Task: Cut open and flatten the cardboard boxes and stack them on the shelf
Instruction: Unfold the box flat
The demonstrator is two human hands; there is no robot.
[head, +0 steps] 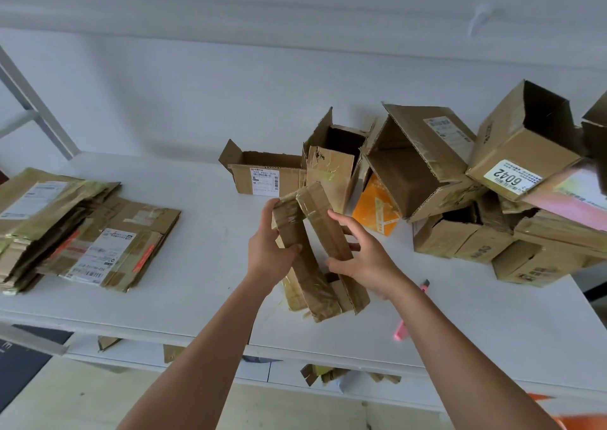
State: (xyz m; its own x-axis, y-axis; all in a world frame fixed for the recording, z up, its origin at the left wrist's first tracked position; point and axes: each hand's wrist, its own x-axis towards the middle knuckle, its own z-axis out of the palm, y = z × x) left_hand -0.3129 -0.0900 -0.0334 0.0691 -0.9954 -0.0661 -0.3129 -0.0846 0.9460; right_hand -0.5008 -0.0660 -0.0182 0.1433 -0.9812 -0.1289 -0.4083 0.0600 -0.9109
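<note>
Hands, left (pixel 269 249) and right (pixel 364 259), grip a box (pixel 315 249). Flat stack (pixel 65 226) lies left, open boxes (pixel 460 180) right. Pink knife (pixel 409 311) sits beside the right arm.

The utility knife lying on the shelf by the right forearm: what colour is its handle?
Pink. The utility knife shows in the head view, partly hidden behind the right forearm.

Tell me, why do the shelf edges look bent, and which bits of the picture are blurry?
In the head view, the wide-angle lens bows the white shelf edge and tilts the piled boxes outward; the pink cutter and the far right edge are smeared by blur; light is soft and even, with faint shadows; glossy tape glints on the cardboard box that both hands grip.
</note>
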